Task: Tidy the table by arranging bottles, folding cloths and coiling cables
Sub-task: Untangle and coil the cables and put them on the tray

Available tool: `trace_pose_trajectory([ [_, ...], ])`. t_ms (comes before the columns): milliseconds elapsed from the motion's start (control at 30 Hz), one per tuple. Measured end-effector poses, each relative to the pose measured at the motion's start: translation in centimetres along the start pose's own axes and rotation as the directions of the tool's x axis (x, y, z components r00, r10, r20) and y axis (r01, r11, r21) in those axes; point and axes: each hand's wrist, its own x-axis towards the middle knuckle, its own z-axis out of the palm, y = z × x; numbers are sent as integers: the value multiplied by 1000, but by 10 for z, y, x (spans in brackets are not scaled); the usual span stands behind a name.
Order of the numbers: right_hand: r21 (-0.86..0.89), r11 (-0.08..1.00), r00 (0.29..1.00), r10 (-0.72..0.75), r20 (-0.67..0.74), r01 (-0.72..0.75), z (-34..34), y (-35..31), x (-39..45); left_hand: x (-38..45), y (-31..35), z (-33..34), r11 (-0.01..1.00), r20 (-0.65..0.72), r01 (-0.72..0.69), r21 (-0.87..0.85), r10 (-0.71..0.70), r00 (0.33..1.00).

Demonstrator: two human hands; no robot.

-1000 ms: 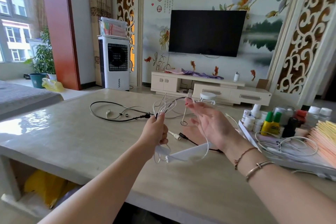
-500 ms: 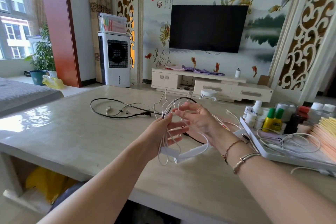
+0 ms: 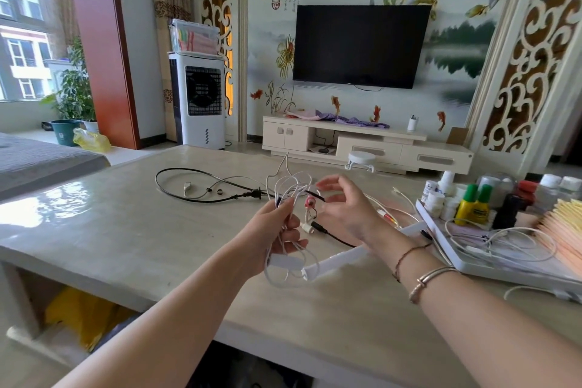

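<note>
White cable, thin, gathered in loose loops: gripped in the left hand, fingers curled round the bundle, raised above the table near its middle. Loops hang below the fist. Right hand: just beside the bundle, fingers loosely bent and spread; blurred, and whether it holds a strand cannot be told. Black cable: lying in a curve on the table, beyond the left hand. White tray: at the table's right side, carrying small bottles along its far edge, another white cord and a fan of pale cloths.
</note>
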Motion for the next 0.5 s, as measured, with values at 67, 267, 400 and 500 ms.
trace_pose_trajectory([
  [67, -217, 969, 991, -97, 94, 115, 2, 5, 1, -2, 3, -1, 1000, 55, -12, 6, 12, 998],
  [267, -572, 802, 985, -136, 108, 173, 12, 6, 7, -12, 13, -2, 975, 124, -36, 219, 9, 992],
  [400, -516, 847, 990, -139, 18, 128, 8, 6, 10, -8, 16, -11, 960, 46, -80, 267, 70, 996],
  [500, -528, 826, 969, -248, -23, 199, 1, 1, 9, -2, 15, -15, 973, -57, -88, 211, 102, 993],
])
